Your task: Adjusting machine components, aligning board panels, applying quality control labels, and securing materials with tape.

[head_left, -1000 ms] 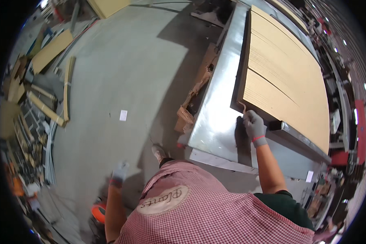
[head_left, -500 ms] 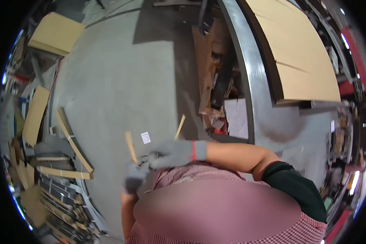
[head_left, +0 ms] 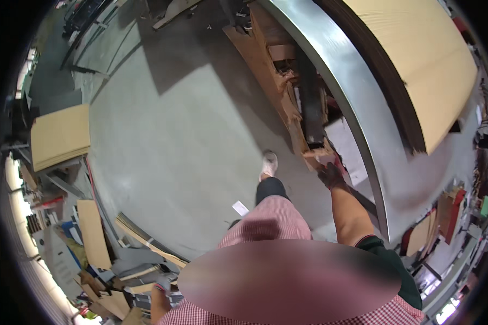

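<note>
Torn cardboard box [head_left: 265, 70] is sitting on the floor, low along the left edge of the metal table [head_left: 358, 103], partly tucking under it. Right hand [head_left: 331, 176], gloved, is hanging at the box's near end, just left of the table's near edge; fingers are blurring into dark, so can't tell if they're gripping anything or only touching the flap. Left hand [head_left: 162, 281], gloved, is hanging well left of the table, by pale strips [head_left: 141, 271]; it's blurring too, can't tell if it's holding one. Hands are staying well apart from each other.

Risks, my guess: box wall could be ripping further if fingers are snagging a loose flap, since the cardboard is already giving way. Right forearm could be knocking the table rim, because it's sitting so close. Scraps could be spilling floorward if that near end is collapsing.

Box looks: brown, long, running beside the table edge; near end is fraying, flaps are curling ragged, outer wall is leaning away from the table. Dark strip [head_left: 310, 108] is lying lengthwise inside; white sheet [head_left: 346, 141] is showing between box and table rim.
</note>
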Demonstrator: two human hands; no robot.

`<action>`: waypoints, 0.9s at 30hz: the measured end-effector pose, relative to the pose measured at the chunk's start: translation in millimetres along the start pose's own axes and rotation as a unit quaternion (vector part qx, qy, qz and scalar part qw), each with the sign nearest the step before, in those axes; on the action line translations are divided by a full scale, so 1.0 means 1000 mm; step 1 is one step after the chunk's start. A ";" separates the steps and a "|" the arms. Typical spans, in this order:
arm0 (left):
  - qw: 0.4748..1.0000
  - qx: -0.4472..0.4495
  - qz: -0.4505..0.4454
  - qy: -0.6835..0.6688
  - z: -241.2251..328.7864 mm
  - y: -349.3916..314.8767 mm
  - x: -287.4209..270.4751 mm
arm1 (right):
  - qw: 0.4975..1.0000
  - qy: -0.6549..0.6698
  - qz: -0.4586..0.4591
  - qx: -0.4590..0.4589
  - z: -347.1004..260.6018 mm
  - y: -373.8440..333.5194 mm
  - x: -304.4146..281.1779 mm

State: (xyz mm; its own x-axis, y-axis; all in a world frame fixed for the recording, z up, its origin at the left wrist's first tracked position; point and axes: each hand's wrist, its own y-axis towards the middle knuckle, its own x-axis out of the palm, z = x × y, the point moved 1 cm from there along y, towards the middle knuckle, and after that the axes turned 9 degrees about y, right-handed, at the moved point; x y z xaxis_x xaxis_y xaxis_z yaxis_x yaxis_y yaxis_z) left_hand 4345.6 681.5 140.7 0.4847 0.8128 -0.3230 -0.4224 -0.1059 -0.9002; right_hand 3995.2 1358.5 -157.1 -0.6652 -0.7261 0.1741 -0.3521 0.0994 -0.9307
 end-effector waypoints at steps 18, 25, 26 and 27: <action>0.919 0.052 -0.280 -0.273 0.551 0.344 -0.066 | 0.983 -0.040 -0.032 -0.177 0.013 -0.068 0.190; 0.833 0.136 -0.378 -0.379 0.759 0.346 -0.018 | 0.974 0.027 0.072 -0.211 0.024 -0.352 0.306; 0.847 0.086 -0.348 -0.393 0.787 0.335 -0.030 | 0.965 -0.100 0.098 -0.220 -0.001 -0.410 0.316; 0.855 0.041 -0.317 -0.409 0.809 0.328 -0.040 | 0.959 -0.091 0.136 -0.234 0.004 -0.448 0.308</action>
State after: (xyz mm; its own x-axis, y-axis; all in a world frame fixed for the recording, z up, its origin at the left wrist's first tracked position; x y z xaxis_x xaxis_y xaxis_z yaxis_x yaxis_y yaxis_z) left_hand 3568.3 1077.4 94.5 -0.0475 0.8242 0.5644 -0.3419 0.5175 -0.7844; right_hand 3950.8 1087.8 312.3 -0.6637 -0.7323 -0.1523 -0.4666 0.5645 -0.6808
